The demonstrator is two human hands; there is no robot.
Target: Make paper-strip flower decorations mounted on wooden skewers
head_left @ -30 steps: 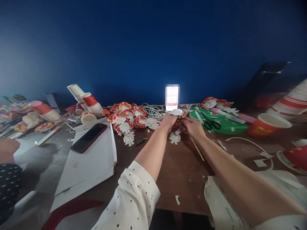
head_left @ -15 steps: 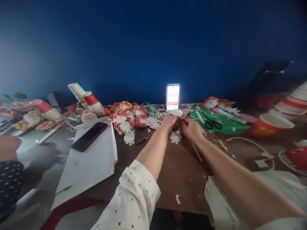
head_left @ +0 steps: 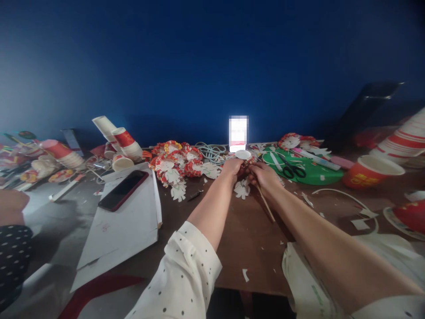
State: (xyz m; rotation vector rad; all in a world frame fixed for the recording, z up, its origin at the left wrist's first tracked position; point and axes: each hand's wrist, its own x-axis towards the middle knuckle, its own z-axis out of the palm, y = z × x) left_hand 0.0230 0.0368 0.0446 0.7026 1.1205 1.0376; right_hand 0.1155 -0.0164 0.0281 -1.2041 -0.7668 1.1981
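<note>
My left hand (head_left: 232, 169) is closed on a cut paper cup (head_left: 243, 154), its round white base facing up and red-and-white folded strips showing below. My right hand (head_left: 265, 175) is closed close against the cup's right side. From under its fingers a thin wooden stick (head_left: 267, 204) slants down to the right; the fingers hide its upper end. Just below both hands lies a white paper cutout (head_left: 242, 189) with petal-like edges. To the left is a pile of red-and-white cut cup flowers (head_left: 174, 161).
Black-handled scissors (head_left: 292, 168) lie on a green sheet (head_left: 318, 176) at right, near a red paper cup (head_left: 372, 173). A phone (head_left: 123, 190) rests on a white box (head_left: 133, 230). A lit screen (head_left: 238, 133) stands behind my hands. Another person's arm (head_left: 11, 206) is at far left.
My right hand has turned slightly and its fingers have shifted under the cup. More of the stick shows, and it has moved a little left and up. My left hand stays nearly in place.
</note>
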